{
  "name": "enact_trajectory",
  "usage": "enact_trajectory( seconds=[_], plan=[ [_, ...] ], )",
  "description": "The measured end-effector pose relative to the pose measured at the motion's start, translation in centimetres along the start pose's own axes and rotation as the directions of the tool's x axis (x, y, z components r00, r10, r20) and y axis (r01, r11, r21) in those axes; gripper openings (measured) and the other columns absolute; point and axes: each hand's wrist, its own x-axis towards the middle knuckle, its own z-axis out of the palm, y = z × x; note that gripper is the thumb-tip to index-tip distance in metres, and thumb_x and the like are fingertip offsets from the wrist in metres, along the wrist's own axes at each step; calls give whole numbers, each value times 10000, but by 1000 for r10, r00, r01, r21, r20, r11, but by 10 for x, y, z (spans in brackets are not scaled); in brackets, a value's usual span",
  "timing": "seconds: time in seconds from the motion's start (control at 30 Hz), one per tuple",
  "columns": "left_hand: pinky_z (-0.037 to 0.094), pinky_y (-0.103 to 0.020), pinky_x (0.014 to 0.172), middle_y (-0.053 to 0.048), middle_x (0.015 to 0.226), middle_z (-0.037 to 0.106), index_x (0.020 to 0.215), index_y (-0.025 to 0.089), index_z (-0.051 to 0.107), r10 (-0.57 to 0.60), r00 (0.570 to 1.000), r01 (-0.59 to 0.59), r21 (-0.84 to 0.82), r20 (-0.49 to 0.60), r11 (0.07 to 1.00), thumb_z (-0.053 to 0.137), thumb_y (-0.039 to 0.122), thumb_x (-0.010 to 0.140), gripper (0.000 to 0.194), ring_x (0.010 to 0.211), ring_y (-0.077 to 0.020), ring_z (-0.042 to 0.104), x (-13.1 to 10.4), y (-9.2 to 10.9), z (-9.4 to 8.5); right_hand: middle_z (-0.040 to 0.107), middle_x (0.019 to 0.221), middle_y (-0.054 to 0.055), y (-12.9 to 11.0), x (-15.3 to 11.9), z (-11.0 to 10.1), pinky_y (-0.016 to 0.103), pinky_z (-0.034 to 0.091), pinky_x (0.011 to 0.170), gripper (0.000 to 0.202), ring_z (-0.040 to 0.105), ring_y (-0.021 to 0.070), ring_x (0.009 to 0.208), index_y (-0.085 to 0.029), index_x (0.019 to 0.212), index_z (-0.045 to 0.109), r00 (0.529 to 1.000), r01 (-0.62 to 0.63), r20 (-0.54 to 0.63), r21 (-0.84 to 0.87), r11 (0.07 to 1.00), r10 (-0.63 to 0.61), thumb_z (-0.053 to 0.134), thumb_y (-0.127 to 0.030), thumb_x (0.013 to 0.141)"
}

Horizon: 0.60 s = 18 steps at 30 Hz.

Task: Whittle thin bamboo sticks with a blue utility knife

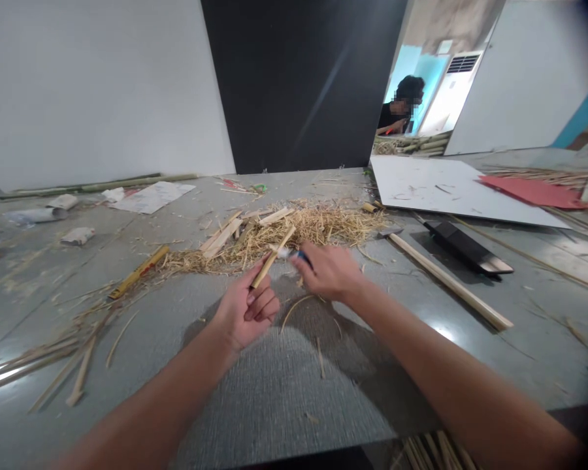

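Observation:
A short bamboo strip slants upward out of my left hand, whose fingers are closed around its lower end. My right hand is wrapped round a blue-handled blade, blurred, so its exact kind is unclear. The blade lies against or very near the strip's middle; contact cannot be made out. Just beyond both hands spreads a heap of straw-like shavings, with pale split bamboo pieces on its left part.
To the right lie a hammer-like tool with a long wooden handle, a black case and a white board. A yellow tube and bamboo sticks lie left. Behind the panels sits another person.

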Motion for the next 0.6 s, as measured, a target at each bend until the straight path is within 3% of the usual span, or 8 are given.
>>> enact_trajectory(
  seconds=[0.07, 0.2, 0.43, 0.6],
  plan=[
    [73, -215, 345, 105, 382, 241, 974, 194, 596, -27, 1000, 27, 20, -1, 999, 351, 208, 983, 246, 262, -42, 184, 0, -3, 1, 681, 861, 85, 12, 3, 1, 302, 301, 574, 476, 628, 248, 739, -197, 1004, 510, 998, -65, -11, -19, 998, 65, 167, -525, 972],
    [71, -214, 349, 107, 391, 229, 1007, 190, 589, -65, 997, 66, 30, -32, 997, 355, 200, 980, 236, 268, -40, 182, 3, -6, 1, 681, 880, 84, 25, 6, 6, 309, 329, 590, 488, 637, 271, 783, -203, 984, 517, 996, -94, -1, -33, 995, 94, 168, -543, 968],
    [104, -214, 336, 113, 388, 227, 998, 183, 574, -24, 998, 29, 83, -63, 996, 349, 191, 974, 227, 263, -42, 180, 8, 0, -4, 677, 899, 98, 17, 8, 9, 318, 346, 617, 468, 633, 268, 779, -190, 1014, 502, 993, -118, -24, -33, 993, 117, 196, -540, 966],
    [132, -210, 337, 117, 380, 252, 948, 195, 564, 26, 999, -23, 97, -29, 995, 401, 216, 961, 165, 259, -46, 202, 7, 3, -4, 674, 869, 82, 4, 0, 9, 305, 299, 570, 494, 620, 226, 727, -181, 1025, 474, 999, -38, -8, 95, 995, 39, 188, -579, 960]
  ],
)
